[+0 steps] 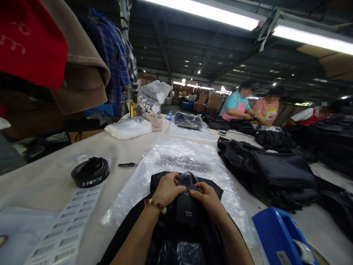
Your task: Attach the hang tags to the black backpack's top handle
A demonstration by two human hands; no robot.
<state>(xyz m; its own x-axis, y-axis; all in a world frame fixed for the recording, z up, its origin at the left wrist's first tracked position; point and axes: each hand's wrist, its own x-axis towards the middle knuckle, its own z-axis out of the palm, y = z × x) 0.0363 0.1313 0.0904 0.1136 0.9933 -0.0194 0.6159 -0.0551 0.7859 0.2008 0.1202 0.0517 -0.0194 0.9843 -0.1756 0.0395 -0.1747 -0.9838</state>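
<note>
A black bag (pixel 165 235) lies in front of me, its top end over a stack of clear plastic bags (pixel 176 151). At its upper end a black hang tag (pixel 188 209) with small pale print lies flat against it. My left hand (pixel 168 189), a beaded bracelet at its wrist, pinches the tag's top edge from the left. From the other side my right hand (pixel 206 197) pinches the same edge with thumb and fingers. Just above the fingertips a dark loop (pixel 188 177) stands up; whether it belongs to the bag or the tag I cannot tell.
A blue tape dispenser (pixel 281 235) stands near on the right, below a pile of black bags (pixel 270 169). Barcode label sheets (pixel 66 228) and a black roll of tape (pixel 91 173) lie left. Co-workers (pixel 237 105) stand across the table. Clothes (pixel 107 55) hang at upper left.
</note>
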